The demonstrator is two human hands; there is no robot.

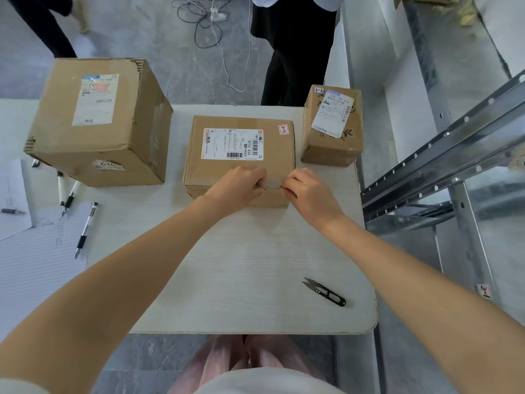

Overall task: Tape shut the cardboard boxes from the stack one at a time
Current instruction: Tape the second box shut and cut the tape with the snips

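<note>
A flat cardboard box (227,166) with a white shipping label lies in the middle of the white table (241,265). Both hands are at its near top edge. My left hand (237,184) has its fingers curled over a strip of clear tape (272,184) on that edge. My right hand (308,190) pinches the tape's right end. The tape roll itself is hidden, so I cannot tell where it is. A large box (96,123) stands at the left and a small box (332,126) at the back right.
Black thread snips (325,292) lie on the table near the right front. Pens (85,231) and lined paper (37,257) lie at the left. A person in black (295,52) stands behind the table. Metal shelving (443,166) runs along the right.
</note>
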